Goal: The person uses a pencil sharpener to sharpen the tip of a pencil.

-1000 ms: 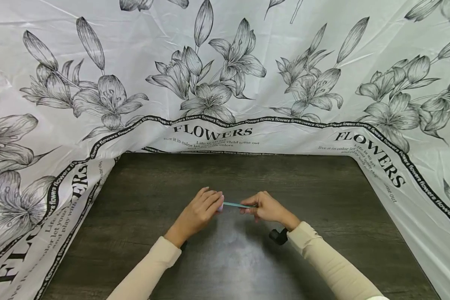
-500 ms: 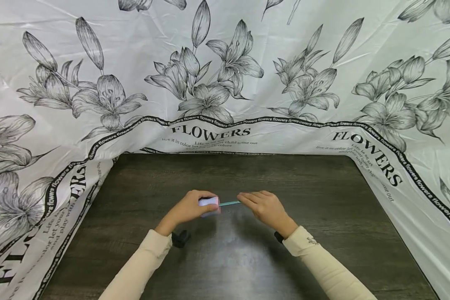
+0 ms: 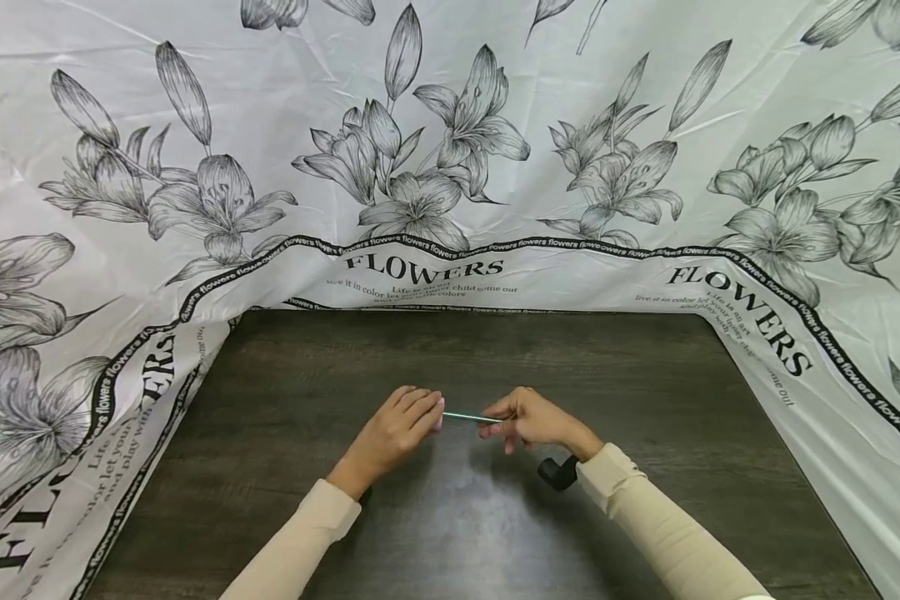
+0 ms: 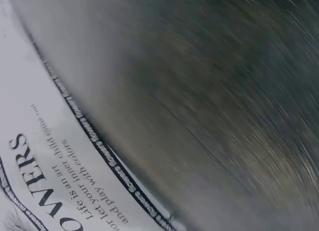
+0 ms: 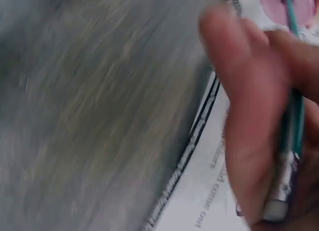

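My left hand grips a small pink and lavender pencil sharpener, which its fingers mostly cover in the head view. A teal pencil runs across between the hands, its front end inside the hole in the sharpener's round pink face. With thumb and fingers, my right hand pinches the pencil near its back end. The right wrist view shows the silvery ferrule and pale eraser beside that hand's fingers. Both hands are held over the dark table. Neither hand appears in the left wrist view.
A white cloth with printed black flowers and lettering hangs behind the table and along both sides. Dark wrist-camera mounts sit at the wrists; the right one shows plainly beside the cream sleeve.
Both hands rolled at the wrist, uncovering the sharpener half a second ago, then rolled back, hiding it again. The pencil's tip end stays in the sharpener.
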Demonstrator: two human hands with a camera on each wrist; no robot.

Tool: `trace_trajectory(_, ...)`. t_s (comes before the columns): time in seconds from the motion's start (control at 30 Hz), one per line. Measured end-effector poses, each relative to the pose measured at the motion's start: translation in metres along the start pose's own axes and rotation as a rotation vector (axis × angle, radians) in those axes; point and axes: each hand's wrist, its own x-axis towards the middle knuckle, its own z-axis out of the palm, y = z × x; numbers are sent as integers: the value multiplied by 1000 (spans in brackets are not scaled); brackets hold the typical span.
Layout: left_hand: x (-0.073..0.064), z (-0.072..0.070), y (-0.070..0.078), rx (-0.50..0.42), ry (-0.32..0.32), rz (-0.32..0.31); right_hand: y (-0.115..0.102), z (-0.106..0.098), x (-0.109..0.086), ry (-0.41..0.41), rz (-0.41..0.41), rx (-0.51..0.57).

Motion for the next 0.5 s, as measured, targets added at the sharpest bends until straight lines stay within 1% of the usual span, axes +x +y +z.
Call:
trace_trajectory(0.03, -2, 2, 1, 7, 19, -1, -1, -1, 0, -2, 5, -27)
trace_trajectory(0.07, -3, 3, 2, -30, 18, -35, -1, -1, 0, 15, -22, -97)
trace_trajectory(0.13, -3, 1, 2, -135, -27, -140, -1, 1, 0, 92, -105, -290)
trace_trajectory(0.17, -2, -1, 1, -195, -59, -203, -1, 3, 0, 147, -158, -396)
trace_trajectory(0.23, 1, -6, -1, -329, -144, -346, 1, 7, 1, 272, -261, -603)
trace_trajectory(0.27, 3, -9, -3, -395, -190, -417, 2, 9, 1, 329, -315, -681)
trace_trajectory(0.33, 7, -15, -7, -555, -298, -586, 4, 12, 1, 445, -437, -856)
trace_trajectory(0.4, 11, -20, -12, -702, -405, -744, 5, 15, 1, 547, -554, -995)
trace_trajectory(0.43, 13, -23, -15, -769, -454, -804, 6, 16, 1, 594, -603, -1055)
trace_trajectory(0.5, 17, -28, -21, -901, -541, -903, 8, 17, 2, 669, -677, -1153)
